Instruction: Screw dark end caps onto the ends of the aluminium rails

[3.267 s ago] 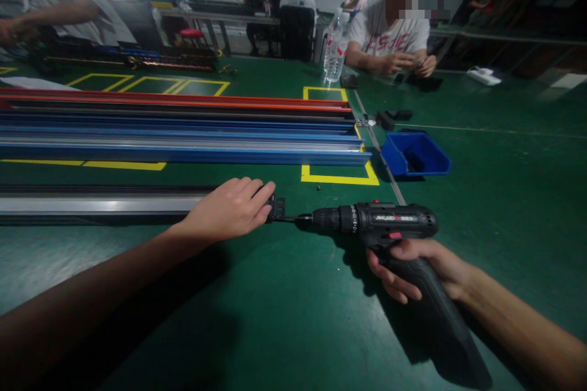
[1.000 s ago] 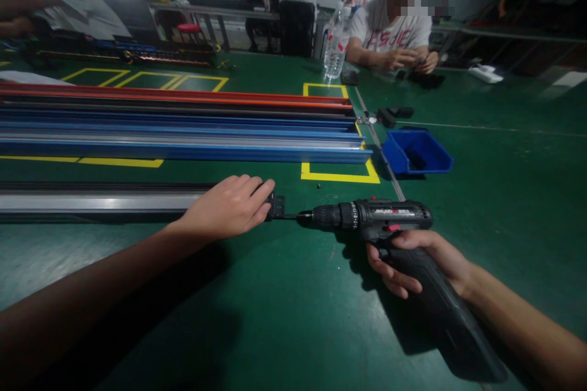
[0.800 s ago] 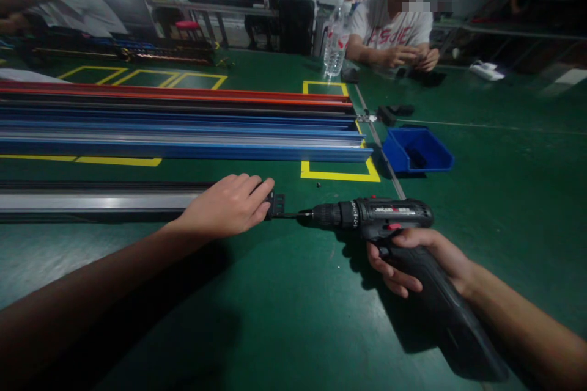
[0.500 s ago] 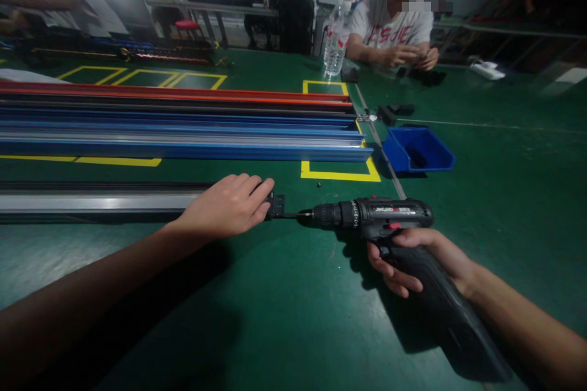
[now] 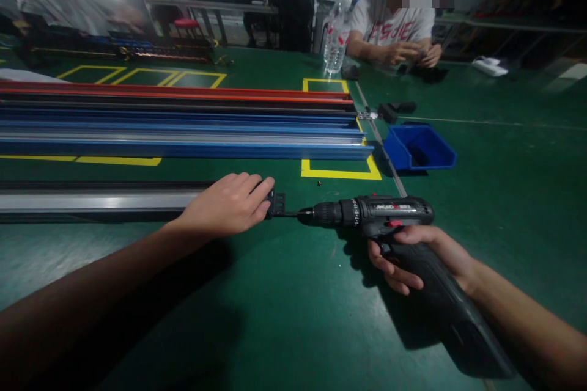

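Note:
My left hand (image 5: 229, 204) lies over the right end of a long silver and black metal rail (image 5: 92, 201) on the green table, fingers curled down on it. A small black end bracket (image 5: 276, 204) shows just past my fingertips. My right hand (image 5: 419, 253) grips the handle of a black cordless drill (image 5: 389, 217). The drill lies level, and its bit (image 5: 288, 214) touches the bracket at the rail's end.
A stack of long blue, black and red rails (image 5: 183, 122) lies behind. A blue bin (image 5: 419, 146) sits at right, small black parts (image 5: 397, 110) and a water bottle (image 5: 335, 36) beyond. A person in a white shirt (image 5: 398, 24) works opposite; others sit farther back.
Nearly nothing has moved. The drill stays against the rail's end and my left hand stays on the rail; the view has shifted slightly.

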A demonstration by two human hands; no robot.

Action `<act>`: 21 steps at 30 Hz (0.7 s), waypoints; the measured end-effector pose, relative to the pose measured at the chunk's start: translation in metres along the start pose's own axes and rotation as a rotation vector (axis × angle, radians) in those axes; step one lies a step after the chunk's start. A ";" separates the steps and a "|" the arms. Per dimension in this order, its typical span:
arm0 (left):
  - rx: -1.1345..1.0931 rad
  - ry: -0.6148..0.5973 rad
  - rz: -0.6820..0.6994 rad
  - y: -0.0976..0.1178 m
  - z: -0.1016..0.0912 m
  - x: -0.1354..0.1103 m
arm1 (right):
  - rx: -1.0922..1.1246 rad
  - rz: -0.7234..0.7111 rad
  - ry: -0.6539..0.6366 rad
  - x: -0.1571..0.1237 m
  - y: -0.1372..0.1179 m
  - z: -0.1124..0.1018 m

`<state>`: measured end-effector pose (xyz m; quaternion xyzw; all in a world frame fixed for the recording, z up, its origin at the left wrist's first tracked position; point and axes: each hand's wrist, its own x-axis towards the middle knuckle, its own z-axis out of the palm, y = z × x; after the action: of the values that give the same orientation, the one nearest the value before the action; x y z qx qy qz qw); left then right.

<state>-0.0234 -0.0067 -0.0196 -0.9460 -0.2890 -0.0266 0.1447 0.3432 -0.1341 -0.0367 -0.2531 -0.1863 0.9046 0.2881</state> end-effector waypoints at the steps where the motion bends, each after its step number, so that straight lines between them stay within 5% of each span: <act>1: 0.002 0.000 -0.004 0.000 0.000 0.000 | -0.006 -0.004 -0.004 0.000 0.000 0.000; 21: 0.024 0.031 0.023 -0.001 0.002 -0.001 | 0.030 -0.019 -0.071 0.000 0.000 0.000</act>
<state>-0.0254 -0.0061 -0.0211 -0.9469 -0.2759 -0.0361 0.1611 0.3429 -0.1342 -0.0368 -0.2145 -0.1852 0.9130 0.2935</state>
